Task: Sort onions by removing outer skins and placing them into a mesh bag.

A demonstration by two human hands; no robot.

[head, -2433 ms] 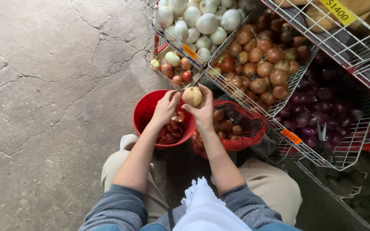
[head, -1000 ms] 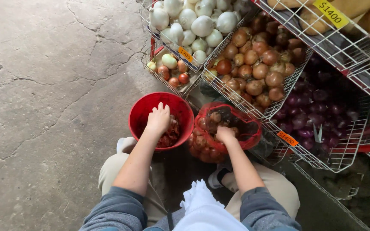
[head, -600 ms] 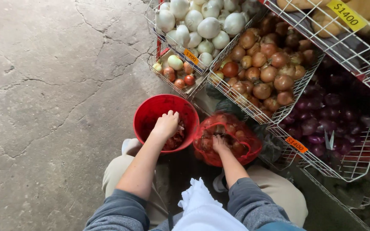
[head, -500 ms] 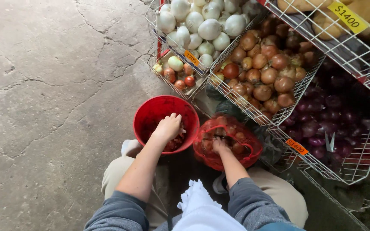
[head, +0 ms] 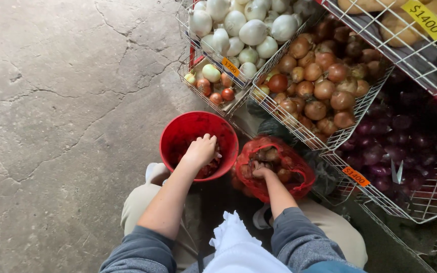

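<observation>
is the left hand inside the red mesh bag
No, the left hand reaches into the red bucket, while the right hand is the one in the red mesh bag.

right hand (head: 262, 171) fingers: buried in the red mesh bag (head: 274, 169), grip unreadable
left hand (head: 201, 150) fingertips: hidden inside the red bucket (head: 198, 144)
purple onions (head: 400, 146): right of the bag, shadowed, cut by edge

- Bare concrete floor (head: 67, 126) lies open to the left of the red bucket (head: 178, 132).
- Wire baskets (head: 299, 129) of onions wall off the far and right sides.
- The bucket and red mesh bag (head: 299, 172) sit touching, no gap between.
</observation>
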